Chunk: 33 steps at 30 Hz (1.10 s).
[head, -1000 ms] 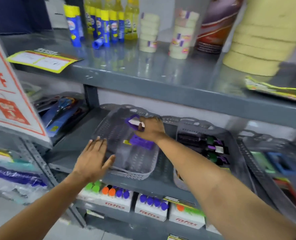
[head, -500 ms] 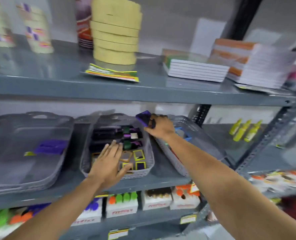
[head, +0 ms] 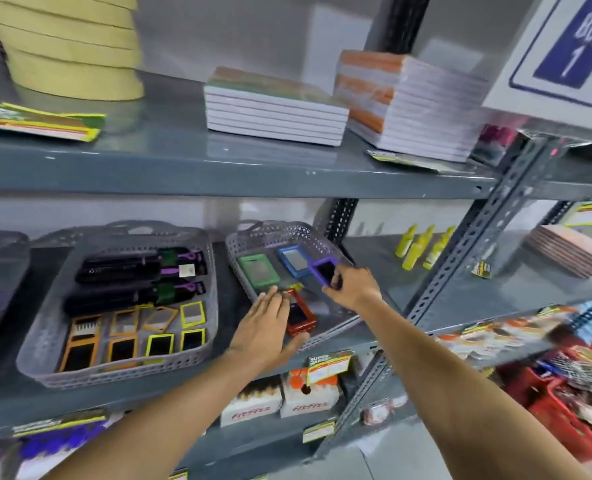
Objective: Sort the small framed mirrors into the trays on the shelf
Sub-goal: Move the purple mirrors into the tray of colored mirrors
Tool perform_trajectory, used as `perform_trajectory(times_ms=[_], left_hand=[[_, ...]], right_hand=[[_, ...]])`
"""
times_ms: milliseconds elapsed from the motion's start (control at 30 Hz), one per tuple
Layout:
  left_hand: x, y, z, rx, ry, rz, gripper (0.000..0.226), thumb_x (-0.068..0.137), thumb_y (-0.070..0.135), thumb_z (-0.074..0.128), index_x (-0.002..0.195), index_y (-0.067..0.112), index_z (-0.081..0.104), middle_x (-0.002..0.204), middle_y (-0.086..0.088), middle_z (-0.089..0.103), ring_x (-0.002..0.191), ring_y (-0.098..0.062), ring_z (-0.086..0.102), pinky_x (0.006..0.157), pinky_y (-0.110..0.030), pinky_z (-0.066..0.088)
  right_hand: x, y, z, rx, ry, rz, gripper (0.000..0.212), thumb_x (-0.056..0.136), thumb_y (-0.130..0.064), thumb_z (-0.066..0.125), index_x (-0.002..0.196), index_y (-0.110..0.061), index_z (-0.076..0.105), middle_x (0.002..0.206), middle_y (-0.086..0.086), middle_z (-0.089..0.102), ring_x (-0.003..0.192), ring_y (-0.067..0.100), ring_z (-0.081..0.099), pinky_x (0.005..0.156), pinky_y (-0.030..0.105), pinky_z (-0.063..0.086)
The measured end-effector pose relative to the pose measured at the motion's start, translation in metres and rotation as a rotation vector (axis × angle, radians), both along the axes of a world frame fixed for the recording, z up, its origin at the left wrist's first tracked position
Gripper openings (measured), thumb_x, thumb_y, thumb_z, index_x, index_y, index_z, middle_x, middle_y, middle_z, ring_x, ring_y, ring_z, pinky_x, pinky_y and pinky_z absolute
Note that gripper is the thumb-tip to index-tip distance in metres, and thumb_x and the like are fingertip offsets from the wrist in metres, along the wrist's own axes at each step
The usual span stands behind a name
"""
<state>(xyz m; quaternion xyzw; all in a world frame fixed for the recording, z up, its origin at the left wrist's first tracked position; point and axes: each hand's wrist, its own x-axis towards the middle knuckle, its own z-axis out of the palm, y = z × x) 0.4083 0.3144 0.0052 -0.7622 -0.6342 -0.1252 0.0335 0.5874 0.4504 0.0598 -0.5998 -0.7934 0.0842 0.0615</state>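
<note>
Trays: centre-frame grey tray (head: 329, 336) holds green, blue and red mirrors; left tray (head: 121, 374) holds yellow and orange ones. Right hand (head: 355, 287) pinches purple mirror (head: 325, 270); left hand (head: 265, 327) lies flat, fingers apart. Upper-right sign (head: 564, 46) reads "BUY 1".

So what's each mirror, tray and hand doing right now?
purple mirror: held up over the right tray, tilted
right hand: fingers pinching the purple mirror
left hand: open, flat over the red mirror
red mirror: lying in the right tray
green mirror: lying flat in the right tray
blue mirror: lying flat in the right tray
right tray: partly filled
middle tray: holds orange and yellow mirrors
</note>
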Motion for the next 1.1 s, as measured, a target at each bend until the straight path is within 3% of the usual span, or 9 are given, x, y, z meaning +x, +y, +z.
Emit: perform_trajectory(times_ms=[167,367,600,733,867,967,1100], left_hand=[[0.01,0.01,-0.013,-0.026,0.015,-0.01,0.088,0.088,0.066,0.009,0.145,0.0,0.015,0.154,-0.017,0.02,0.144,-0.026,0.006,0.116,-0.035,-0.002],[0.01,0.011,-0.016,-0.006,-0.008,-0.006,0.095,0.082,0.071,0.0,0.144,0.002,0.018,0.152,-0.016,0.026,0.143,-0.026,0.014,0.115,-0.034,-0.003],[0.011,0.01,-0.016,0.033,-0.012,-0.007,0.086,0.085,0.069,0.007,0.127,0.005,0.044,0.124,-0.013,0.054,0.12,-0.028,0.044,0.115,-0.04,0.017],[0.009,0.007,-0.009,-0.023,-0.018,-0.019,0.078,0.088,0.065,0.02,0.127,0.001,0.043,0.122,-0.016,0.052,0.119,-0.031,0.042,0.116,-0.041,0.015],[0.006,0.0,-0.001,-0.056,-0.034,-0.023,0.074,0.09,0.059,0.035,0.128,-0.004,0.04,0.125,-0.023,0.049,0.122,-0.035,0.038,0.118,-0.042,0.007],[-0.007,-0.009,0.005,-0.021,-0.035,0.006,0.069,0.091,0.053,0.042,0.126,-0.006,0.041,0.124,-0.026,0.049,0.12,-0.037,0.038,0.116,-0.043,0.012],[-0.035,-0.026,0.016,0.006,-0.036,0.06,0.07,0.092,0.05,0.043,0.13,-0.008,0.036,0.127,-0.028,0.045,0.121,-0.039,0.037,0.114,-0.045,0.016]], right_hand=[[0.007,0.012,-0.022,-0.082,-0.041,-0.017,0.033,0.08,-0.044,0.068,0.096,-0.017,0.06,0.097,0.004,0.071,0.103,0.029,0.061,0.087,0.039,0.054],[0.0,0.018,-0.034,-0.15,-0.165,-0.009,0.047,0.075,-0.043,0.071,0.109,-0.014,0.058,0.113,0.012,0.065,0.11,0.032,0.059,0.089,0.038,0.051],[0.001,0.026,-0.045,-0.24,-0.22,0.025,0.043,0.075,-0.036,0.069,0.111,-0.016,0.058,0.112,0.007,0.068,0.106,0.026,0.063,0.091,0.038,0.053],[0.002,0.029,-0.047,-0.174,-0.27,0.062,0.043,0.078,-0.039,0.066,0.114,-0.016,0.059,0.118,0.008,0.067,0.108,0.027,0.062,0.086,0.032,0.052],[-0.001,0.024,-0.041,-0.022,-0.207,0.054,0.059,0.083,-0.052,0.062,0.126,-0.013,0.05,0.117,0.016,0.067,0.108,0.033,0.063,0.084,0.036,0.052],[-0.011,0.018,-0.031,0.041,-0.148,0.044,0.061,0.084,-0.055,0.058,0.122,-0.008,0.049,0.105,0.023,0.069,0.098,0.037,0.067,0.077,0.04,0.055],[-0.043,0.008,-0.014,0.086,-0.102,0.062,0.061,0.083,-0.056,0.058,0.124,-0.011,0.053,0.111,0.023,0.068,0.101,0.037,0.066,0.081,0.043,0.055]])
